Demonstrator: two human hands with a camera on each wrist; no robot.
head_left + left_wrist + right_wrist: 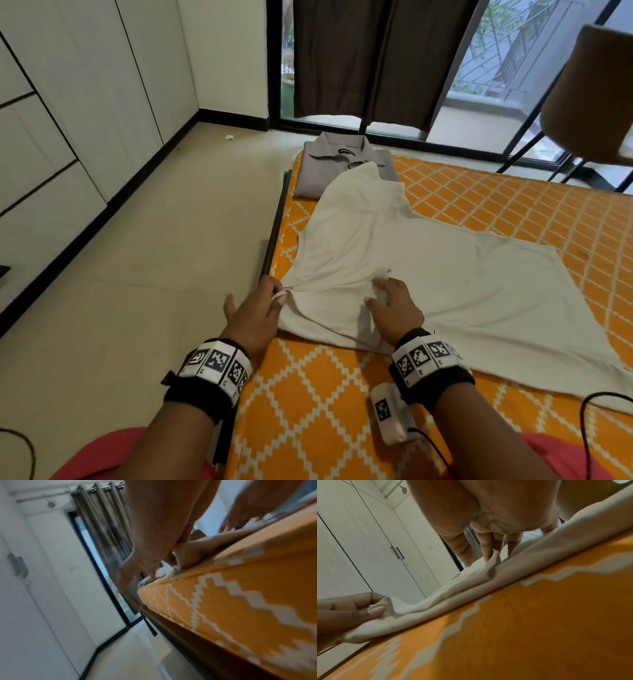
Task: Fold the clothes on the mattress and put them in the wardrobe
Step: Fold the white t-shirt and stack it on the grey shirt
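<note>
White garment (404,260) spread across the mattress (513,192), partly folded, reaching its left edge. Left hand (255,313) at that edge, pinching a bunched corner of the cloth between thumb and fingers. Right hand (394,308) just beside, fingertips pressing down on the fabric, nothing clasped. Folded grey shirt (339,161) at the far left corner, under the garment's tip.

brown curtain (370,58) over window (513,68); lampshade (596,92) right.
</note>
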